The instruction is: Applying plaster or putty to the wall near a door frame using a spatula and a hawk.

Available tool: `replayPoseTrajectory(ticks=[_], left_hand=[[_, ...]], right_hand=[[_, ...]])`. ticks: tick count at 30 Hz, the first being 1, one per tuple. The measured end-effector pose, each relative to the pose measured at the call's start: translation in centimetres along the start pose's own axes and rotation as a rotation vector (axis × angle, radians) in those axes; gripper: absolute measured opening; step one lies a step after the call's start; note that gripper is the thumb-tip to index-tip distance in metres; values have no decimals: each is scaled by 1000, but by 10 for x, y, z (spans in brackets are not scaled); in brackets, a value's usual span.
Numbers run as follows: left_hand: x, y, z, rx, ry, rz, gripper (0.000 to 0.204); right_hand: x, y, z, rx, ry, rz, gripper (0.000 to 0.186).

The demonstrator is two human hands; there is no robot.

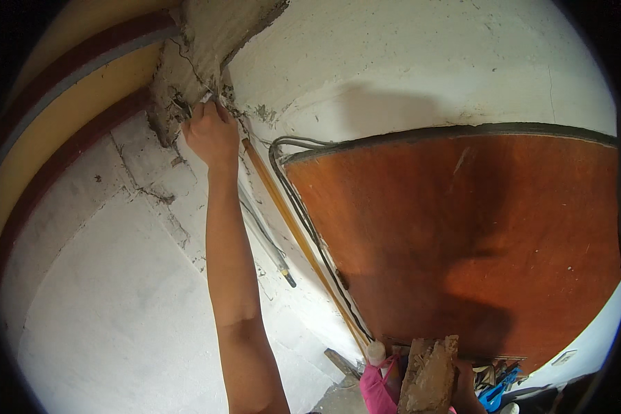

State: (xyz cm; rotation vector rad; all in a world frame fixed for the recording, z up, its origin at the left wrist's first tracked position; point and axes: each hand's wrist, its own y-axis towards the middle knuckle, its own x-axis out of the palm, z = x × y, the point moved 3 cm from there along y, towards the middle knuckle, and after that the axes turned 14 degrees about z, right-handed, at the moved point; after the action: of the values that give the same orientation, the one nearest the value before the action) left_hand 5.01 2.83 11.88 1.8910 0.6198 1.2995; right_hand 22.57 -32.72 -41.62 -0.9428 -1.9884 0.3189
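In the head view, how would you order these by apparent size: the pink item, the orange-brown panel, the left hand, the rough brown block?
1. Orange-brown panel, by far.
2. Rough brown block and left hand: too close to rank; the lower edge cuts the block.
3. Pink item.

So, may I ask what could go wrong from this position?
Bits of the broken wall corner could crumble onto the raised left hand. The dark cables nearby might get snagged by that arm. The rough, lumpy slab could shed pieces over the pink item beside it.
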Motion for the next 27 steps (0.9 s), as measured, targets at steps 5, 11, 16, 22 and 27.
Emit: replayPoseTrajectory(ticks=[5,11,16,22,27], left_hand=[[9,-18,1,46,64,-125,9],[6,-24,-2,114,22,-142,24],[-1,-21,-9,184,0,-252,26],[-16,-18,-20,235,-52,-186,25],[-9,-7,-22,166,-30,-130,24]], right_hand=[[-4,3,3,16,41,71,43],[-14,20,8,-100,67,117,34],[-17,28,13,9,40,66,32],[0,11,5,26,60,113,34],[-2,11,8,35,68,194,36]])
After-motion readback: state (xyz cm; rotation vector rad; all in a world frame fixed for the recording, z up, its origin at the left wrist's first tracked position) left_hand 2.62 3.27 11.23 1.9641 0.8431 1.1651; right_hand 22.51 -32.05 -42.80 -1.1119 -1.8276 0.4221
